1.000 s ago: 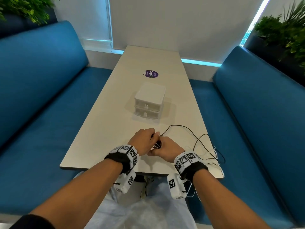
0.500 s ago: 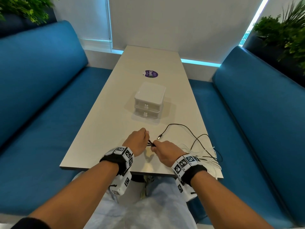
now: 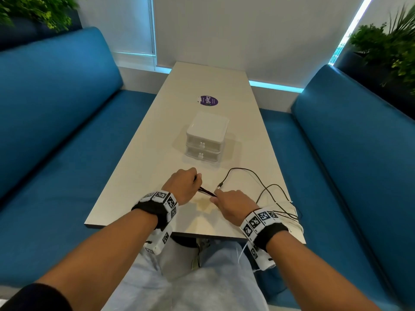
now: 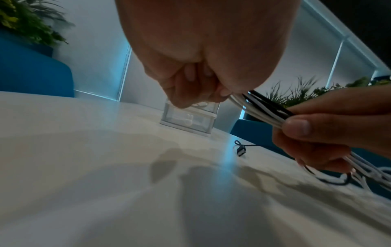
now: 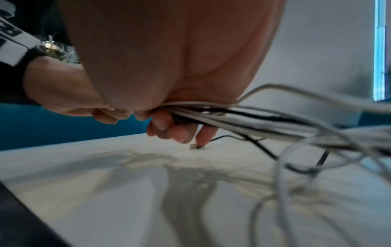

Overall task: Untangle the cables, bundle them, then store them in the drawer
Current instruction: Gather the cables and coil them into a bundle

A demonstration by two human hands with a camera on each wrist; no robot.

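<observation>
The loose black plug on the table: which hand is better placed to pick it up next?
Right. The loose black plug lies just beyond the right hand; the left hand is farther away, gripping the cable bundle.

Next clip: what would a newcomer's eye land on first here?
Both hands at the near end of the table: the left hand and right hand grip a taut bunch of black and white cables between them. Loose cable loops spill toward the table's right edge, and a small white two-drawer box, both drawers shut, sits mid-table.
</observation>
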